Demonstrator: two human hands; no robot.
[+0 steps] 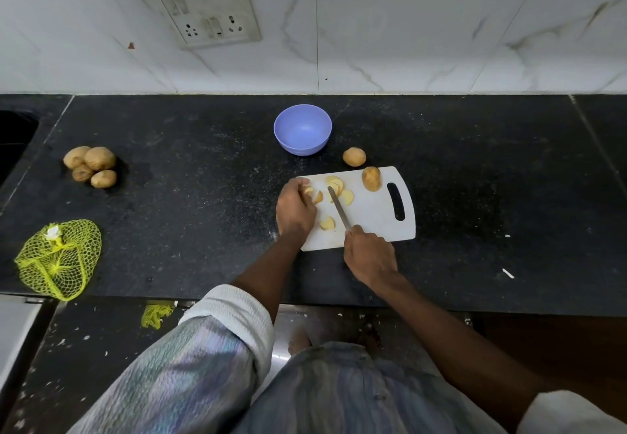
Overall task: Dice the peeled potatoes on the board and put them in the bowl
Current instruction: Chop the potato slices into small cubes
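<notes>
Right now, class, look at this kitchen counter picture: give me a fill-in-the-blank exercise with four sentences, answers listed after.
1. The right hand grips a ____ over the cutting board.
2. The bowl beyond the board is coloured ____.
3. The pile of potatoes at the counter's left counts ____.
4. The mesh bag is coloured ____.
The left hand holds a potato piece.

Missing words: knife; purple; four; yellow

Potato slices [334, 193] on white board [376, 216], knife [339, 208] in right hand [369, 257], left hand [295, 210] on a piece.
</notes>
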